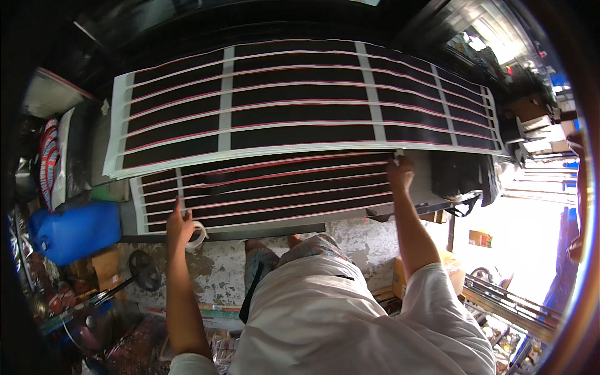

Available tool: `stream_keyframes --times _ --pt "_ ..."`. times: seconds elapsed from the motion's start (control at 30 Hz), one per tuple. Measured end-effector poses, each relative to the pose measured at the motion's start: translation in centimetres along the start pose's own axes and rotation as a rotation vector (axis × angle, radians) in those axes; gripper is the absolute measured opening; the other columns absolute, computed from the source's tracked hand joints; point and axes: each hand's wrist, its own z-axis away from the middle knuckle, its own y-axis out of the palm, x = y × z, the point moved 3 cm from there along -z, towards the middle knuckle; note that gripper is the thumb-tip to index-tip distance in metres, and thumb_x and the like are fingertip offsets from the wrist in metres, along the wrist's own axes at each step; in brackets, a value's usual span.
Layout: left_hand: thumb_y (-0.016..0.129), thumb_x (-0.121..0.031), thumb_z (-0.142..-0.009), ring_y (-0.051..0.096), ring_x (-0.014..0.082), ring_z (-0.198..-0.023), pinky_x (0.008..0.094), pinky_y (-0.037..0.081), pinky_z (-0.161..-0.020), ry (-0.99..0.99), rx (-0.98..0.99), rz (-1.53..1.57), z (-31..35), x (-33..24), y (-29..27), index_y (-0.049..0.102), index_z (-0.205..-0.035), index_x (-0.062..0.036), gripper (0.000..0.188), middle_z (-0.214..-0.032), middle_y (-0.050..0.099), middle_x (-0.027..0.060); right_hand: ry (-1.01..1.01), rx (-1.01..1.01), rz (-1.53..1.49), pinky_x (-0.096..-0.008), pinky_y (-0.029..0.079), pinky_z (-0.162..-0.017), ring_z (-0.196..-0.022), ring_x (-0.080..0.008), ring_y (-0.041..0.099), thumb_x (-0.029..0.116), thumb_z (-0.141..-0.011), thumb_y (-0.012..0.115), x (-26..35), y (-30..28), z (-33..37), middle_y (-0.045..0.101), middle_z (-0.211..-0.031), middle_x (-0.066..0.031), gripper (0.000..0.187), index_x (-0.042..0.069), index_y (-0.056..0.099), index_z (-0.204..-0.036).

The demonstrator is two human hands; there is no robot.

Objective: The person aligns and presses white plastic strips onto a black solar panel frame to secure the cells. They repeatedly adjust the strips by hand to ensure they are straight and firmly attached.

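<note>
Two wide sheets of black film with thin red stripes and white bands lie stacked on a work surface. The upper sheet (300,100) overlaps the far part of the lower sheet (269,194). My left hand (180,226) rests on the near left edge of the lower sheet, with a roll of white tape (199,235) around its fingers. My right hand (400,172) reaches to the near right corner of the upper sheet and pinches a small white piece (398,154) at its edge.
A blue plastic canister (75,230) stands on the left below the table. A black bag (462,178) sits at the right end of the table. Tools, a small wheel (145,270) and clutter cover the floor on the left. A bright doorway opens on the right.
</note>
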Motion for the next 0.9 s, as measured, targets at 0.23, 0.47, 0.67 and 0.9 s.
stream_keyframes --times 0.23,0.47,0.67,0.9 --pt "0.056 -0.022 -0.109 0.078 0.0277 -0.069 0.0458 0.061 -0.071 -0.159 0.099 -0.197 -3.3 -1.5 -2.2 0.028 -0.174 -0.0153 0.071 -0.091 0.078 0.0173 0.146 0.341 0.124 -0.0560 0.058 -0.100 -0.119 -0.0440 0.070 0.047 -0.088 0.080 0.6 1.9 -2.8 0.074 -0.126 -0.0237 0.048 0.010 0.080 -0.117" --pt "0.054 -0.018 -0.108 0.078 0.0253 -0.067 0.0407 0.064 -0.069 -0.038 0.088 -0.237 -5.9 1.3 -2.6 0.031 -0.173 -0.0194 0.069 -0.106 0.079 0.0210 0.397 0.391 0.122 -0.0551 0.060 -0.100 -0.116 -0.0458 0.073 0.044 -0.093 0.071 -0.4 4.4 -3.5 0.076 -0.123 -0.0230 0.041 0.010 0.081 -0.115" --pt "0.053 -0.015 -0.108 0.077 0.0244 -0.066 0.0404 0.063 -0.063 -0.122 0.191 -0.201 -4.9 -4.0 -2.4 0.030 -0.173 -0.0175 0.069 -0.109 0.079 0.0205 -0.125 0.369 0.520 -0.0529 0.065 -0.086 -0.110 -0.0380 0.078 0.037 -0.100 0.063 -7.2 7.8 -5.3 0.079 -0.122 -0.0168 0.034 0.014 0.079 -0.120" --pt "0.051 -0.016 -0.109 0.077 0.0231 -0.067 0.0400 0.060 -0.057 -0.166 0.215 -0.198 -4.7 -4.1 -2.3 0.021 -0.176 -0.0200 0.073 -0.101 0.078 0.0212 -0.290 0.368 0.565 -0.0525 0.065 -0.077 -0.104 -0.0421 0.078 0.034 -0.103 0.059 -7.1 7.4 -5.0 0.080 -0.118 -0.0174 0.033 0.014 0.080 -0.118"
